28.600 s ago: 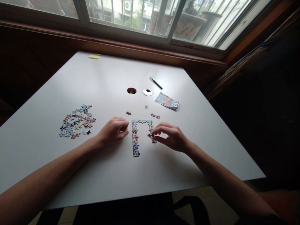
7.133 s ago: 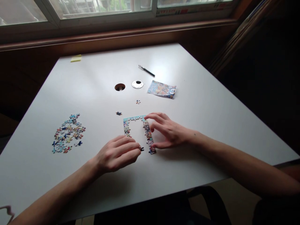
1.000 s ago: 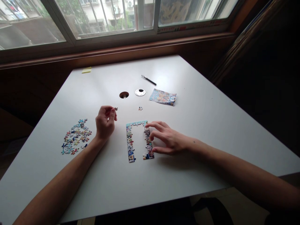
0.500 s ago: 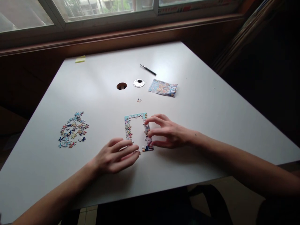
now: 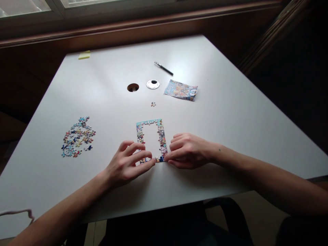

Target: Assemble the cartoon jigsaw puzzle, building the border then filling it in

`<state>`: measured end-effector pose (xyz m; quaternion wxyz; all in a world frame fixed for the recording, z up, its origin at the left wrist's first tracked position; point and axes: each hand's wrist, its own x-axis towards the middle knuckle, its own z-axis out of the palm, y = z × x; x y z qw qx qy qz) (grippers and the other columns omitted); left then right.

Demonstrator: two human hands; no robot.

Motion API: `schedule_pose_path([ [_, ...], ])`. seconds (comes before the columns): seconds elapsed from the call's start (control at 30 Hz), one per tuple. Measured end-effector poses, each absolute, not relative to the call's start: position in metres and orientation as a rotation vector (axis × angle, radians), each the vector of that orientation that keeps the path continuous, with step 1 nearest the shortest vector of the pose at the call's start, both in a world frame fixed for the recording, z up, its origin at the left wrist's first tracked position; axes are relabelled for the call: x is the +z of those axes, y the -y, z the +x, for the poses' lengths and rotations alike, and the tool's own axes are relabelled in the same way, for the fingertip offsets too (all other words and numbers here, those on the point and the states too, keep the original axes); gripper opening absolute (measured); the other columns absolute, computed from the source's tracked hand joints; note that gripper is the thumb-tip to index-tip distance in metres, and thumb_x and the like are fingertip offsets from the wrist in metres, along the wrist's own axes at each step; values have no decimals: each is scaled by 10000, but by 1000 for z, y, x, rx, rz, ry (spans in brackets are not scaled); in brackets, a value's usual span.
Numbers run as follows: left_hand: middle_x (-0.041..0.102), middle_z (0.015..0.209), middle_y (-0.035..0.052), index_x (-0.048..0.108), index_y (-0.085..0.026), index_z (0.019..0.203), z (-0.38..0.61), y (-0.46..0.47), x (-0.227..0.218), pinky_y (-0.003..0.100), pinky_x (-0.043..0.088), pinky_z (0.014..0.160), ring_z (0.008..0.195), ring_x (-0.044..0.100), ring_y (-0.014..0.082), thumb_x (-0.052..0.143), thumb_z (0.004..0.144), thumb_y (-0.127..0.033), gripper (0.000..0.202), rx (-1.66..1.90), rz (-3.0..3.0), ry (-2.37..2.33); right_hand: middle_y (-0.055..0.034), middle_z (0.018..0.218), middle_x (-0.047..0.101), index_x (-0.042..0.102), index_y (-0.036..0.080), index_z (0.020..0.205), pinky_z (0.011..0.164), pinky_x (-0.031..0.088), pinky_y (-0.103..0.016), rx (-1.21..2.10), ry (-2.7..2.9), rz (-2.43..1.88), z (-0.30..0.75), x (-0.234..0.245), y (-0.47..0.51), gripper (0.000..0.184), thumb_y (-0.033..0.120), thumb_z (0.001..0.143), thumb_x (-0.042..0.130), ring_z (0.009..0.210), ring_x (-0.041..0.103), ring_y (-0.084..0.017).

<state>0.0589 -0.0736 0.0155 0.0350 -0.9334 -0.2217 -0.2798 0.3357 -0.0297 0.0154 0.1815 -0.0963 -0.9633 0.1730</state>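
Two things have shifted since half a second ago, haven't they?

Yes: the left grip (image 5: 125, 162) had a bit of a piece poking past its fingertips and is now down at the near edge of the puzzle frame (image 5: 162, 136). The right grip (image 5: 189, 150), spread along the frame's right side then, has curled in at the near right corner

So what does that do for the work?

To my eye the border is close to a full ring, though the left grip covers the join

Is either one holding anything?

Left is narrow, thumb and forefinger near each other, but I can't tell if a piece is pinched there. Right is narrow too, fingers tucked; I can't tell whether it has hold of the corner

And containers?

The loose pieces (image 5: 83, 136) lie straight on the bench (image 5: 217, 102), left of the left grip, not in anything. One lone piece (image 5: 153, 104) sits beyond both grips, past the frame's far edge. Further out from them is a round hole (image 5: 133, 87) with something pale inside, a silvery cap (image 5: 153, 84) beside it
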Motion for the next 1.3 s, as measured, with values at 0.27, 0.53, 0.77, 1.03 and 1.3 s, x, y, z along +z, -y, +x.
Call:
schedule_pose_path([
  [0.27,758,908,-16,683,-241,983,65,77,17,374,414,820,892,646,182,763,819,-168,196,-896,-2857,730,-1,694,633,721,230,964,652,367,-297,441,2722,-253,335,13,30,188,272,978,538,604,514,-118],
  [0.53,761,909,-12,682,-224,989,65,78,14,385,413,822,905,638,200,781,802,-161,221,-866,-2874,740,-2,698,634,724,232,979,657,363,-302,425,2724,-251,335,11,30,191,278,981,539,608,507,-120],
  [0.77,759,916,-18,679,-229,976,65,77,13,389,411,827,914,634,199,764,820,-168,187,-845,-2880,758,-8,724,657,727,231,990,660,356,-309,445,2741,-260,335,11,30,196,277,981,537,624,517,-127],
  [1.03,754,938,-10,677,-225,987,66,78,13,392,418,834,923,624,203,743,826,-143,192,-819,-2930,811,-7,719,650,722,230,1001,665,345,-303,471,2754,-279,335,13,32,190,283,982,541,621,516,-123],
  [1.3,741,987,12,678,-229,1022,66,80,13,411,406,873,975,605,210,679,854,-127,197,-768,-3019,887,-2,715,644,715,231,984,665,341,-302,480,2764,-293,333,14,32,185,279,981,536,619,518,-121],
])
